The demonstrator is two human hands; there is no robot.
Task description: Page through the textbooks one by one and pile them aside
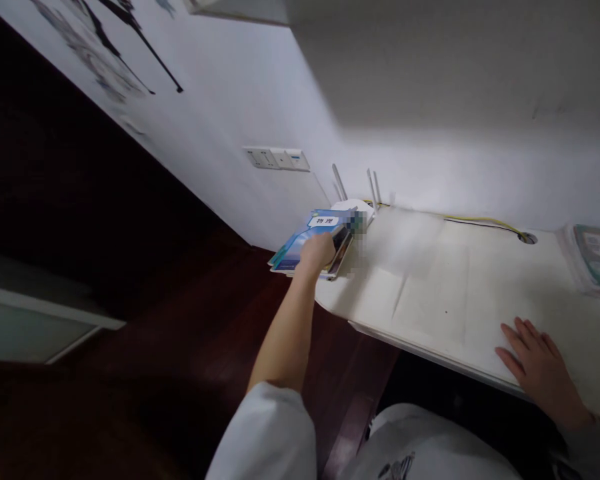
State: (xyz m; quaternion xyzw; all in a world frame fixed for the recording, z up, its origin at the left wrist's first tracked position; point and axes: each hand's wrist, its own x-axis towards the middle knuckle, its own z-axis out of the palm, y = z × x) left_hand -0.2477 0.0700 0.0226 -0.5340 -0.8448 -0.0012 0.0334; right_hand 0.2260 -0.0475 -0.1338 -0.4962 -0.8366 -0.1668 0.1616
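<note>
At the left end of the white desk [435,287] lies a stack of books [293,247], its top one blue with a white label. My left hand [319,252] is closed at the right edge of these books, gripping them, and its fingertips are hidden. The stack sticks out past the desk's left edge. Flat on the desk's front right part rests my right hand [533,360], fingers spread, holding nothing.
Behind the books stands a white router [353,203] with upright antennas. A yellow cable [480,219] runs along the wall to a round desk hole. A green-topped packet [597,257] lies at the right. Wall sockets [277,159] are above the desk's left end.
</note>
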